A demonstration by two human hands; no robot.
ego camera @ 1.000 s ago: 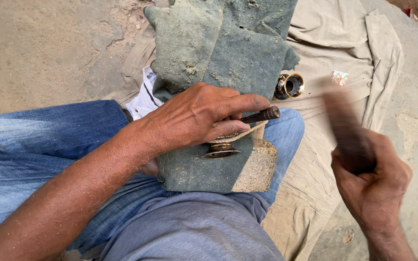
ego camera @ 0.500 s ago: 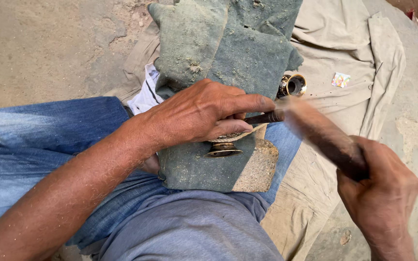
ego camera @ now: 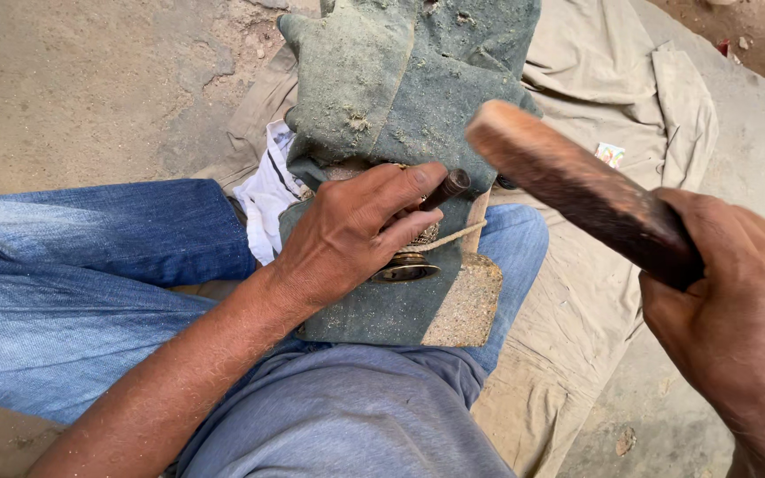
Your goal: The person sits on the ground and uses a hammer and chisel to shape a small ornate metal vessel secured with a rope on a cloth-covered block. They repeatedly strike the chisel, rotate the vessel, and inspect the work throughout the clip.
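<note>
The left hand [ego camera: 356,235] covers most of the dark metal punch [ego camera: 446,188] and small brass piece [ego camera: 406,265] beneath it. The right hand [ego camera: 737,319] is cut off at the frame's edge, hiding the lower end of its wooden mallet [ego camera: 577,190].

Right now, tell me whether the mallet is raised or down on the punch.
Raised. The right hand holds the mallet up, its head clear of the punch gripped in the left hand.

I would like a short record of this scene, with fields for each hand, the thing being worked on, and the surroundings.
left hand: left hand grips a dark punch, tip down on a round brass piece
right hand: right hand holds a wooden mallet, raised above the punch
support: green cloth over the lap, on blue jeans
ground: beige sheet on sandy floor
</note>
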